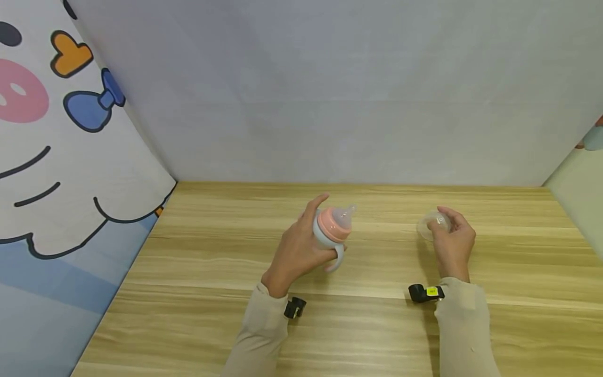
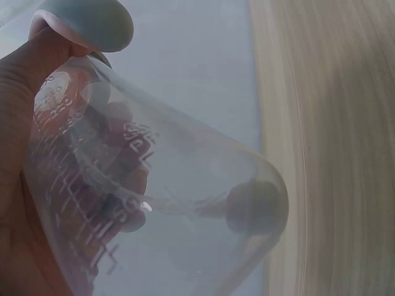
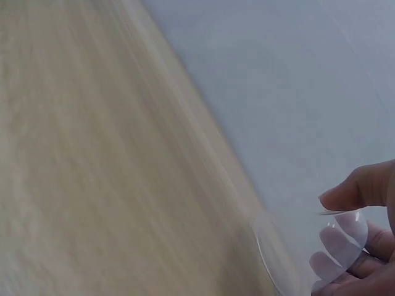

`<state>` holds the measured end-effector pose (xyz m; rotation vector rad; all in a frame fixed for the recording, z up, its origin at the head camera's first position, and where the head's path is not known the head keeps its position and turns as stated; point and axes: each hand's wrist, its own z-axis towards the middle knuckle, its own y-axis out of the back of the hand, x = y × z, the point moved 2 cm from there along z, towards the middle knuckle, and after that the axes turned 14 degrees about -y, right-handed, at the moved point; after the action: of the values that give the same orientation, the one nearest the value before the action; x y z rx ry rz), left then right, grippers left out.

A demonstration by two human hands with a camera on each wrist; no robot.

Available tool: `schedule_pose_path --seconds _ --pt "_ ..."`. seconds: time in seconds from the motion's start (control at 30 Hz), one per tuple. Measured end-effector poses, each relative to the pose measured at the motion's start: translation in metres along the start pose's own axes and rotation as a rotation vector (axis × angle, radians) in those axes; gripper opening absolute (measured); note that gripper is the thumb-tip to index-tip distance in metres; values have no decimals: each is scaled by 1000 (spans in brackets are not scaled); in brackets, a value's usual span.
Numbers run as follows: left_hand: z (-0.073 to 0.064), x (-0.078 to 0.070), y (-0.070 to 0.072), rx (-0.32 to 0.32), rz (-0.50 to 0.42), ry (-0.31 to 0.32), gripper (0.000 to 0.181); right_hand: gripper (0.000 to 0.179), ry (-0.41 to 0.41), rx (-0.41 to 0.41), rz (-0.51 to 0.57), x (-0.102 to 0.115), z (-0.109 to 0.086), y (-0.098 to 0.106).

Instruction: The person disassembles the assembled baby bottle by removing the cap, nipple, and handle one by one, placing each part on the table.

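My left hand (image 1: 299, 246) grips a baby bottle (image 1: 334, 225) with a pink collar, a clear teat and pale handles. The bottle leans with its teat toward the upper right in the head view. From the left wrist, its clear body (image 2: 185, 154) shows raised markings and a straw with a dark weight inside; the thumb lies by a pale handle (image 2: 92, 24). Over to the right, my right hand (image 1: 454, 246) pinches a clear domed cap (image 1: 426, 226). In the right wrist view the fingers show through this transparent cap (image 3: 339, 246).
Both hands are over a wood-grain table (image 1: 198, 272). A plain pale backdrop (image 1: 330, 94) rises behind it. On the left stands a panel with cartoon print (image 1: 89, 173). Small black wrist cameras are strapped to both sleeves.
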<state>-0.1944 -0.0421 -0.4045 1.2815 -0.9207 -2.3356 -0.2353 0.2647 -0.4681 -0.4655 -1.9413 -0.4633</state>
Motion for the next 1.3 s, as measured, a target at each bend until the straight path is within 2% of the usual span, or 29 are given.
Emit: schedule_pose_path --seconds 0.53,1.3 --pt "-1 1 0 -2 -16 5 106 49 -22 22 -14 -3 3 -2" --pt "3 0 -3 12 -42 -19 105 54 22 -3 -89 -8 2 10"
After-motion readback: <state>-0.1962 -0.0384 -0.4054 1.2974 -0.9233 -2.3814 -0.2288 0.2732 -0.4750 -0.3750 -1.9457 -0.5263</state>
